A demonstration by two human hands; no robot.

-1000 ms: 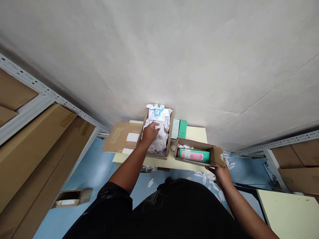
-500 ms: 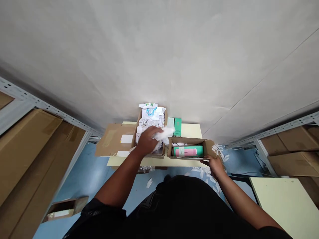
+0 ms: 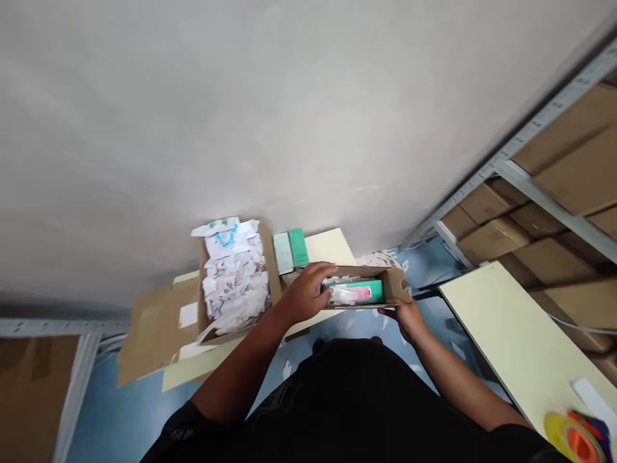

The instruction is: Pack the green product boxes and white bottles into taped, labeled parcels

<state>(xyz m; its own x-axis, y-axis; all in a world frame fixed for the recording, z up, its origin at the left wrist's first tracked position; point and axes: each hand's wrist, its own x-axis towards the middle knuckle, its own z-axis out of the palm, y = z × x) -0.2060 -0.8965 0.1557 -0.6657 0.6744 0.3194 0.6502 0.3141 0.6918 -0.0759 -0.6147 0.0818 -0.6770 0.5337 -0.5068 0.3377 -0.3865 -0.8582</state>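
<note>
Both my hands are on a small open cardboard box (image 3: 354, 307). My left hand (image 3: 308, 292) is closed over its left end, with the thumb reaching inward beside some crumpled white paper (image 3: 341, 296). Fingers of my right hand (image 3: 405, 316) grip the near right corner, below a raised end flap. Inside lies a green and pink product box (image 3: 371, 291), its left part covered by the paper. A larger cardboard box (image 3: 272, 273), filled with crumpled paper (image 3: 236, 286), stands to the left.
Two small cartons, one pale (image 3: 283, 252) and one green (image 3: 299, 247), stand by the wall. A cream table (image 3: 525, 341) is at right, with rolls of tape (image 3: 576, 437). Shelves of cardboard boxes (image 3: 501, 238) line the right side; paper scraps (image 3: 287, 370) lie on the floor.
My left hand has carried the white paper from the large box into the small box and now holds its left end. The view has turned right, and the small box has shifted off the table's front.
</note>
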